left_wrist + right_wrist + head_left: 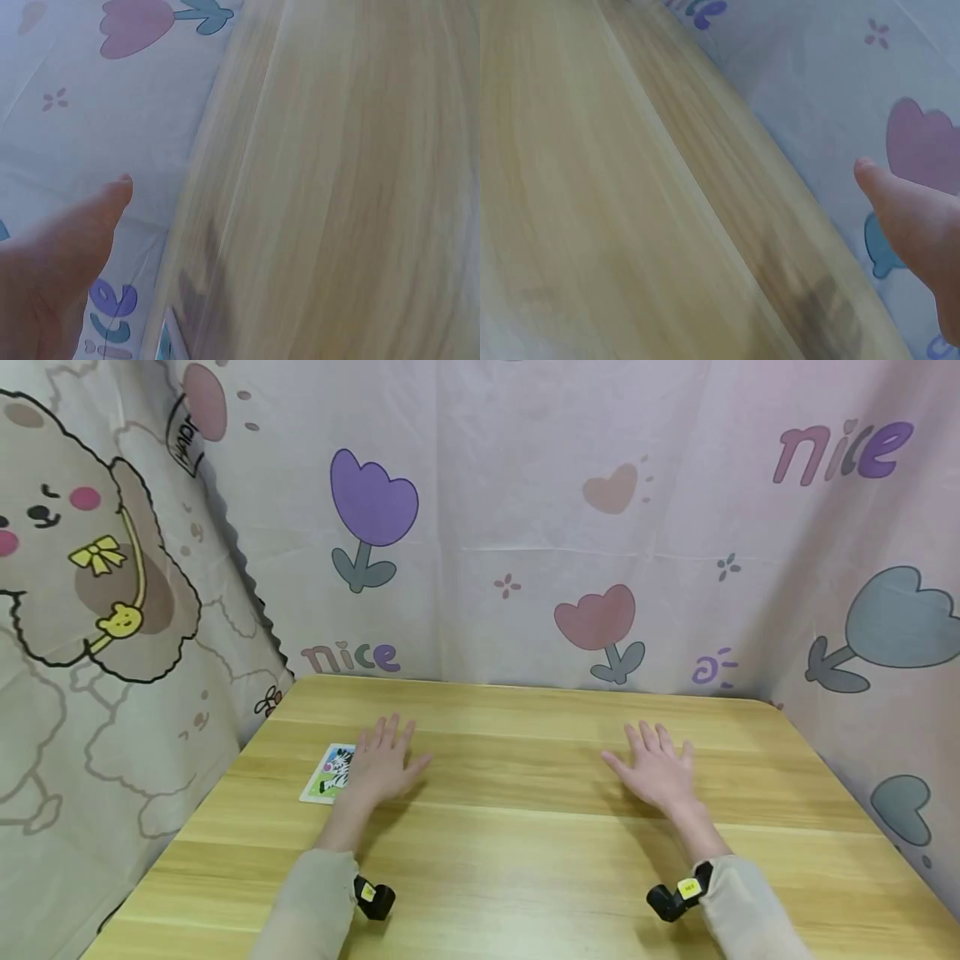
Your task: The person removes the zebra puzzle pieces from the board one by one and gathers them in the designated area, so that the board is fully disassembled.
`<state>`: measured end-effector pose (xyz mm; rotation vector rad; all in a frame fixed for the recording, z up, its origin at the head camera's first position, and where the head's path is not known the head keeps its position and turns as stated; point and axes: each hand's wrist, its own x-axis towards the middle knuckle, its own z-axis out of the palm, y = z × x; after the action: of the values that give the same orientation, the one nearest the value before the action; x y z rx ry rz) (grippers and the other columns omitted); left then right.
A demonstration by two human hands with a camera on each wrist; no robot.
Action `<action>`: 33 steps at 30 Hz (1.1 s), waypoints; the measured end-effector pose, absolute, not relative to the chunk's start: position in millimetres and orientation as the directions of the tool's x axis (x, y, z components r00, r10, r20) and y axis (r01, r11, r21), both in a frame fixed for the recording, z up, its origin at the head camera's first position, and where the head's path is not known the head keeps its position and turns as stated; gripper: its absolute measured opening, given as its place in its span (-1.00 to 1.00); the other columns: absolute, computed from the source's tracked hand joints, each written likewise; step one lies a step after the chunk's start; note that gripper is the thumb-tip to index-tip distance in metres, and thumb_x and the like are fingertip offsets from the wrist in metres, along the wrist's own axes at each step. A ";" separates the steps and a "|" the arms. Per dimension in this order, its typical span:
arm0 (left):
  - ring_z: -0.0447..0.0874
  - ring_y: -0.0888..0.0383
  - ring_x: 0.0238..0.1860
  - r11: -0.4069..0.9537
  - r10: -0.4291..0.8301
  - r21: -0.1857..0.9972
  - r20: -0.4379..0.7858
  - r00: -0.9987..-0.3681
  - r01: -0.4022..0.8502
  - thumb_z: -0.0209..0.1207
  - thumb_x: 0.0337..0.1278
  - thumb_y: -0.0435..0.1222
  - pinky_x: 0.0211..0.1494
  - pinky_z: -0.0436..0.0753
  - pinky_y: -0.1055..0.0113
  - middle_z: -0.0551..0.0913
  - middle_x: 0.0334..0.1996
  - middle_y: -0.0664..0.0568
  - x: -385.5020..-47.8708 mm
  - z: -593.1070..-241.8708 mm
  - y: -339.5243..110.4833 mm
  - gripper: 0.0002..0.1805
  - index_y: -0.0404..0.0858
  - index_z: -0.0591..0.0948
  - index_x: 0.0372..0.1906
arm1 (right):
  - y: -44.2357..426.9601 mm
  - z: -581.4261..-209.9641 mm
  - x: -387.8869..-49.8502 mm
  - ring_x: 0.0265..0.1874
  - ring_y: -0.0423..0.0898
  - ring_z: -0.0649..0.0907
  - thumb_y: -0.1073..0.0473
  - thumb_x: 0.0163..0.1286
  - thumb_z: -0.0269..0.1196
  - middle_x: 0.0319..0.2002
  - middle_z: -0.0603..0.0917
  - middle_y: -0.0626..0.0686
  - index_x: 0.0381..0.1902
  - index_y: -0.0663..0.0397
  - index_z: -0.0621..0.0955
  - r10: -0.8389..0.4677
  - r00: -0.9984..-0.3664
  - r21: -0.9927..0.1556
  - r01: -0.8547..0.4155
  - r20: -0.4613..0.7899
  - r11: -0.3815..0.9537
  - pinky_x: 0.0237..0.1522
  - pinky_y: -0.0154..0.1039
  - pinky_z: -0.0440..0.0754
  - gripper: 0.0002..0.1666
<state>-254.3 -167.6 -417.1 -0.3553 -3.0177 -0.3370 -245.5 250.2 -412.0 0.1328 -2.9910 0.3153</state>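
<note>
A flat card with a zebra picture lies on the left part of the wooden table. My left hand is spread palm down just right of it and hides the card's right part. Whether the hand touches the card cannot be told. In the left wrist view the thumb sticks out, with a corner of the card below. On the table's right side my right hand is held with fingers spread, holding nothing. Its thumb shows in the right wrist view.
A printed curtain with flowers and hearts stands behind the table's far edge and along both sides. Each wrist wears a small black camera, one on the left and one on the right, close to the beige sleeves.
</note>
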 end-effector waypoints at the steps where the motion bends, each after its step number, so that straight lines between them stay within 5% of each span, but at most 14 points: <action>1: -0.33 -0.20 0.42 0.950 0.218 0.203 0.115 -0.969 0.238 -0.18 0.26 0.20 0.38 -0.31 -0.13 -0.20 0.44 -0.24 -253.7 -417.4 -170.7 -0.17 -0.21 -0.02 0.46 | 246.3 -411.0 -245.8 0.37 0.30 -0.08 -0.50 0.28 -0.24 0.41 -0.01 0.29 0.43 0.16 0.08 -0.080 -0.988 -0.202 -0.107 0.133 0.974 0.19 0.37 -0.45 0.04; 5: -0.33 -0.23 0.41 0.942 0.211 0.237 0.132 -0.969 0.238 -0.08 0.21 0.19 0.35 -0.39 -0.16 -0.20 0.43 -0.30 -249.2 -416.3 -187.5 -0.10 -0.28 -0.02 0.45 | 224.0 -407.6 -247.9 0.36 0.30 -0.03 -0.42 0.33 -0.18 0.39 0.06 0.31 0.41 0.21 0.12 -0.118 -0.983 -0.251 -0.151 0.143 0.956 0.25 0.35 -0.31 -0.02; 11: -0.18 -0.31 0.38 0.911 0.205 0.326 0.174 -0.963 0.253 0.12 0.09 0.14 0.35 -0.20 -0.22 -0.07 0.38 -0.41 -241.1 -414.5 -223.3 0.02 -0.48 -0.01 0.39 | 174.4 -409.0 -250.8 0.33 0.29 0.11 -0.13 0.37 0.05 0.34 0.15 0.38 0.34 0.43 0.16 -0.223 -0.954 -0.465 -0.293 0.201 0.835 0.34 0.14 -0.02 -0.15; 20: -0.12 -0.40 0.33 0.777 0.182 0.591 0.120 -0.976 0.217 0.34 -0.08 -0.04 0.30 -0.01 -0.27 -0.14 0.36 -0.49 -230.6 -420.1 -269.0 0.18 -0.50 -0.18 0.40 | 93.9 -416.9 -238.8 0.32 0.20 0.18 -0.08 0.30 0.18 0.34 0.17 0.34 0.35 0.36 0.15 -0.349 -0.915 -0.698 -0.386 0.205 0.603 0.33 0.07 0.09 -0.12; 33: -0.09 -0.49 0.27 0.766 0.147 0.633 -0.005 -0.989 0.110 0.44 -0.26 -0.06 0.22 0.02 -0.36 -0.08 0.30 -0.57 -215.0 -433.9 -295.2 0.29 -0.55 -0.18 0.38 | -2.5 -429.6 -219.5 0.30 0.08 0.26 -0.23 0.27 0.14 0.31 0.28 0.23 0.34 0.33 0.20 -0.603 -0.785 -0.592 -0.554 0.139 0.585 0.32 -0.11 0.18 -0.07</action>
<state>-215.0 -295.2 -433.9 -0.2187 -3.0030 -1.0710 -219.5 -2.5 -429.6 1.0481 -2.8645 1.0268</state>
